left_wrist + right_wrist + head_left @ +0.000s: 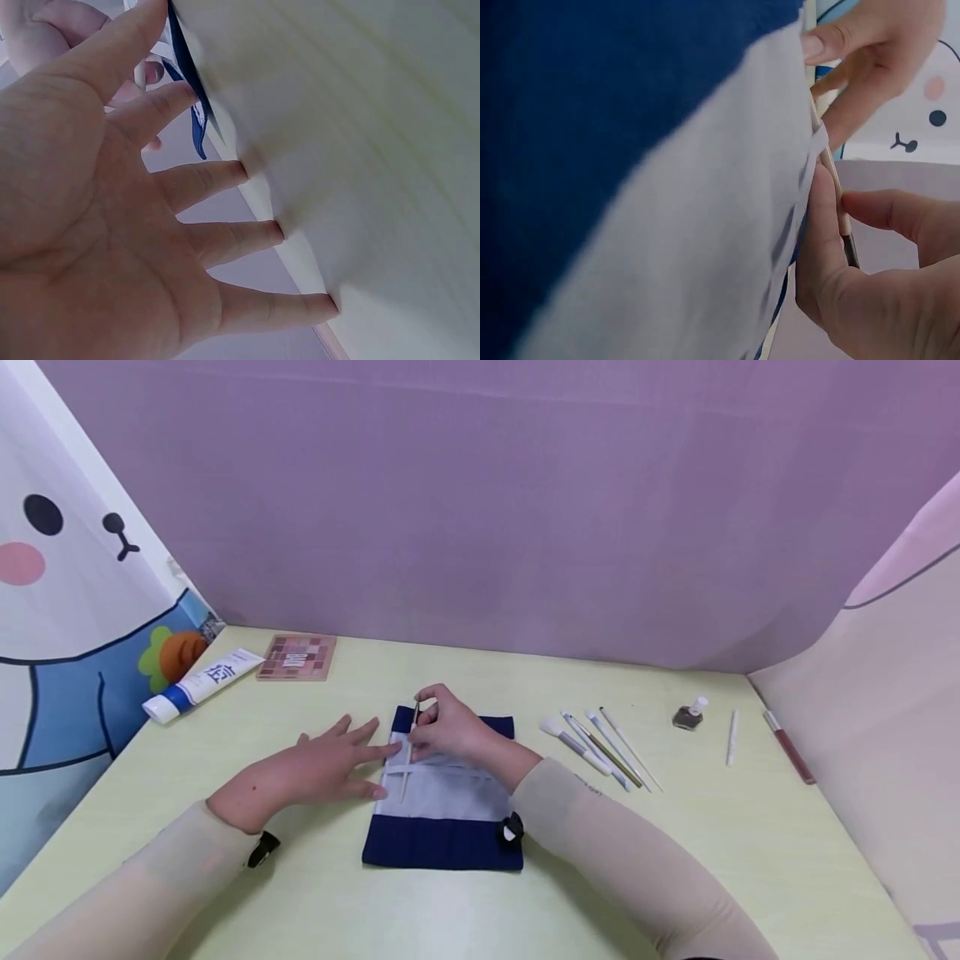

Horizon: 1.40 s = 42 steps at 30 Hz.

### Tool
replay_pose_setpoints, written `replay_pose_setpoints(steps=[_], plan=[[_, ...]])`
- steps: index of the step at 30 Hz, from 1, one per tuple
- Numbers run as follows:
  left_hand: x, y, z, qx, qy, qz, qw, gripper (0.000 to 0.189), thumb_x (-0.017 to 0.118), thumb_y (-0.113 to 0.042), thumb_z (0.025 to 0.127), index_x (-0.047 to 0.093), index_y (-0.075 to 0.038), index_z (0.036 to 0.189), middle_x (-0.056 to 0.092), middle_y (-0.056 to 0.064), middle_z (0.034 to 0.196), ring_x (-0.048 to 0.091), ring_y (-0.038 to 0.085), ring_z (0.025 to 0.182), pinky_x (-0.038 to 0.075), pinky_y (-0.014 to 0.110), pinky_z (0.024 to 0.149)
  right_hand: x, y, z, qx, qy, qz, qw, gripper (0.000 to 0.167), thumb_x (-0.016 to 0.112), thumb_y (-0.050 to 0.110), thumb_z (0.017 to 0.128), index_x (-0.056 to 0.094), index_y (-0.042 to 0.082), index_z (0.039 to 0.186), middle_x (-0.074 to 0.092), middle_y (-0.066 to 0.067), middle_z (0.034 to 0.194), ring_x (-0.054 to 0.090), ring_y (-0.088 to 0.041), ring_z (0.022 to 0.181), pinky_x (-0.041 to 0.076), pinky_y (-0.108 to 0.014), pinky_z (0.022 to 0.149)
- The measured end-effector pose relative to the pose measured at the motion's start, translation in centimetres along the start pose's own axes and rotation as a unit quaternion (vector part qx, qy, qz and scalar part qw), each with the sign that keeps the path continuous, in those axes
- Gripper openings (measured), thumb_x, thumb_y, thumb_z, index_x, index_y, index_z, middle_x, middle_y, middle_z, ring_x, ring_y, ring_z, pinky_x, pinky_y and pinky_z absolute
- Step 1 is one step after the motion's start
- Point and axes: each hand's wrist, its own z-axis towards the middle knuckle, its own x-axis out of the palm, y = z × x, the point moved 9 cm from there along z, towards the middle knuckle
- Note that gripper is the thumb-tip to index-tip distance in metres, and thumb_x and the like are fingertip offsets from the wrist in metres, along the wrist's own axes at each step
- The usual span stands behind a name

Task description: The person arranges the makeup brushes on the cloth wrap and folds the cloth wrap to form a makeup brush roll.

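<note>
A navy and pale grey cloth brush roll (442, 843) lies flat on the table, a thin strap (457, 771) running across its grey part. Over its left side, my right hand (457, 728) pinches a slim pale makeup brush (835, 180) between thumb and fingers. The brush's dark end points away from me, and its shaft passes by the strap in the right wrist view. My left hand (322, 770) is spread with straight fingers; thumb and index finger rest on the roll's left edge. In the left wrist view its other fingertips (274, 231) touch the tabletop.
Several makeup brushes (600, 747) lie right of the roll. Farther right are a small dark bottle (687, 716), a white stick (732, 737) and a reddish-brown tube (791, 750). A white and blue squeeze tube (202, 685) and a pink palette (297, 657) lie back left.
</note>
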Motion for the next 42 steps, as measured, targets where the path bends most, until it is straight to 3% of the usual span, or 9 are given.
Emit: replay_pose_setpoints(steps=[5, 10, 14, 19, 23, 25, 30, 34, 42], plan=[[0.0, 0.1, 0.1, 0.000, -0.001, 0.000, 1.0000, 0.074, 0.068, -0.066, 0.096, 0.048, -0.036, 0.161, 0.025, 0.023, 0.177, 0.017, 0.067, 0.158, 0.024, 0.099, 0.100, 0.1, 0.1, -0.4, -0.003, 0.003, -0.077, 0.9970, 0.061, 0.074, 0.006, 0.098, 0.044, 0.009, 0.150, 0.066, -0.011, 0.110, 0.077, -0.024, 0.082, 0.067, -0.035, 0.080], [-0.1, 0.0, -0.1, 0.001, -0.003, 0.001, 1.0000, 0.074, 0.068, -0.066, 0.096, 0.049, -0.036, 0.161, 0.025, 0.023, 0.177, 0.017, 0.067, 0.158, 0.024, 0.099, 0.100, -0.2, 0.5, -0.8, -0.009, -0.008, -0.174, 0.9847, 0.060, 0.079, 0.019, 0.097, 0.048, 0.009, 0.147, 0.074, -0.008, 0.113, 0.075, -0.017, 0.082, 0.061, -0.030, 0.077], [-0.2, -0.1, -0.1, 0.000, -0.003, 0.003, 1.0000, 0.074, 0.068, -0.065, 0.096, 0.048, -0.036, 0.161, 0.025, 0.024, 0.177, 0.017, 0.067, 0.158, 0.025, 0.099, 0.100, -0.4, 0.9, -1.2, -0.025, -0.020, -0.231, 0.9725, 0.046, 0.077, 0.028, 0.099, 0.057, 0.008, 0.136, 0.072, -0.006, 0.111, 0.067, -0.015, 0.087, 0.056, -0.028, 0.077], [-0.3, -0.1, -0.2, 0.000, 0.000, 0.000, 1.0000, 0.074, 0.068, -0.064, 0.096, 0.048, -0.035, 0.162, 0.025, 0.024, 0.177, 0.017, 0.067, 0.158, 0.025, 0.098, 0.100, 0.1, 0.8, -1.2, -0.046, -0.001, -0.294, 0.9548, 0.027, 0.061, 0.038, 0.109, 0.071, 0.012, 0.112, 0.066, 0.001, 0.091, 0.060, -0.013, 0.076, 0.049, -0.026, 0.069], [-0.3, -0.1, -0.2, 0.002, -0.001, -0.002, 1.0000, 0.074, 0.068, -0.064, 0.097, 0.047, -0.036, 0.162, 0.025, 0.024, 0.177, 0.017, 0.066, 0.158, 0.024, 0.098, 0.101, 0.8, 0.5, -1.1, -0.057, 0.032, -0.325, 0.9436, 0.040, 0.051, 0.043, 0.113, 0.072, 0.015, 0.095, 0.052, 0.005, 0.066, 0.048, -0.012, 0.057, 0.042, -0.027, 0.060], [-0.3, -0.1, -0.2, 0.002, 0.000, -0.003, 1.0000, 0.074, 0.068, -0.063, 0.097, 0.047, -0.036, 0.162, 0.025, 0.024, 0.177, 0.017, 0.066, 0.158, 0.024, 0.098, 0.101, 0.9, 0.3, -1.2, -0.053, 0.040, -0.331, 0.9414, 0.045, 0.047, 0.047, 0.114, 0.072, 0.016, 0.093, 0.049, 0.005, 0.063, 0.047, -0.012, 0.055, 0.042, -0.028, 0.059], [-0.2, -0.1, -0.2, 0.002, 0.002, -0.005, 1.0000, 0.074, 0.068, -0.063, 0.097, 0.048, -0.035, 0.162, 0.024, 0.024, 0.177, 0.016, 0.066, 0.158, 0.023, 0.098, 0.102, -0.5, 0.1, -1.8, -0.028, 0.031, -0.330, 0.9432, 0.047, 0.044, 0.055, 0.113, 0.074, 0.020, 0.111, 0.066, 0.005, 0.085, 0.062, -0.013, 0.075, 0.052, -0.032, 0.073], [-0.3, -0.3, -0.2, 0.004, 0.000, -0.004, 1.0000, 0.074, 0.068, -0.063, 0.096, 0.048, -0.035, 0.162, 0.024, 0.024, 0.177, 0.017, 0.066, 0.158, 0.024, 0.098, 0.102, -2.7, 0.5, -2.7, -0.032, 0.015, -0.318, 0.9473, 0.042, 0.050, 0.050, 0.112, 0.073, 0.018, 0.127, 0.074, 0.000, 0.102, 0.070, -0.016, 0.084, 0.056, -0.035, 0.080], [-0.4, -0.5, -0.4, 0.007, -0.002, -0.014, 0.9999, 0.075, 0.068, -0.062, 0.097, 0.046, -0.034, 0.163, 0.023, 0.024, 0.177, 0.016, 0.066, 0.158, 0.021, 0.098, 0.104, -9.5, 0.1, -4.3, -0.029, -0.018, -0.182, 0.9827, 0.040, 0.062, 0.037, 0.109, 0.063, 0.009, 0.139, 0.068, -0.018, 0.127, 0.079, -0.027, 0.089, 0.068, -0.042, 0.078]])
